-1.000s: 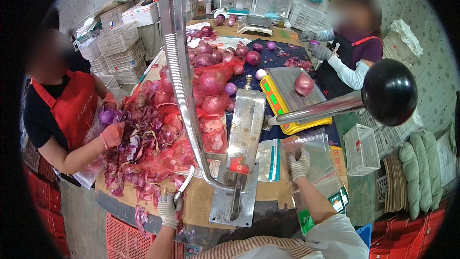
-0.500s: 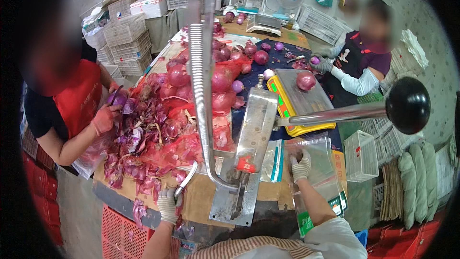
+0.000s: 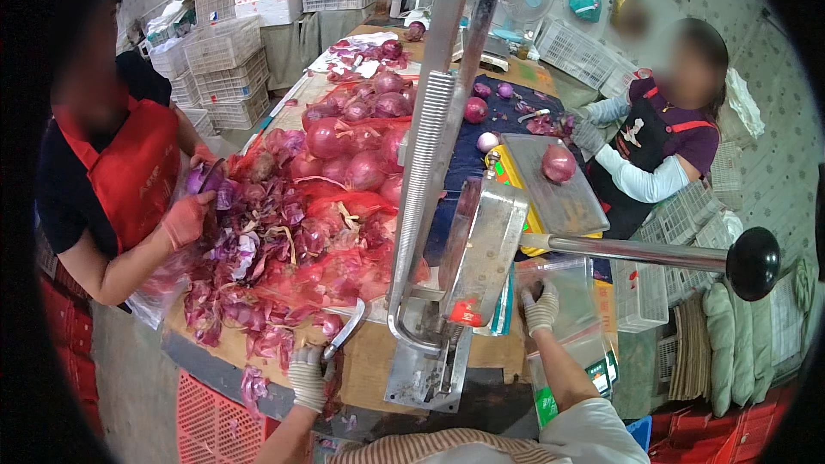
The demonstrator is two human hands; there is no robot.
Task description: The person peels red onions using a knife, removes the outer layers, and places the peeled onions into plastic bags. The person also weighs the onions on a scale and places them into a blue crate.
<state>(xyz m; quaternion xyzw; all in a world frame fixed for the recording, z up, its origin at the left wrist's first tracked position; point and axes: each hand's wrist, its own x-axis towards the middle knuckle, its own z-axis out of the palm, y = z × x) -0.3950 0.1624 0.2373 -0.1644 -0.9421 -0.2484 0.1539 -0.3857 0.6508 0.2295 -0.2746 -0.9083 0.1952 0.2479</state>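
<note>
Cardboard-topped table (image 3: 365, 371) ends just below both hands, with bare room between the left hand (image 3: 309, 379) and the metal lever press (image 3: 488, 249). That hand grips a curved knife (image 3: 346, 331); the right hand (image 3: 541, 309) rests on clear plastic bags (image 3: 576, 308), pinching or not I cannot tell. Beside its forearm, a green label (image 3: 546, 405), too small to read.

Bright, fairly even indoor light; glints on lever (image 3: 636, 248). Faces (image 3: 698, 69) blurred. Fisheye corners black; table (image 3: 206, 367) edge bowed.
</note>
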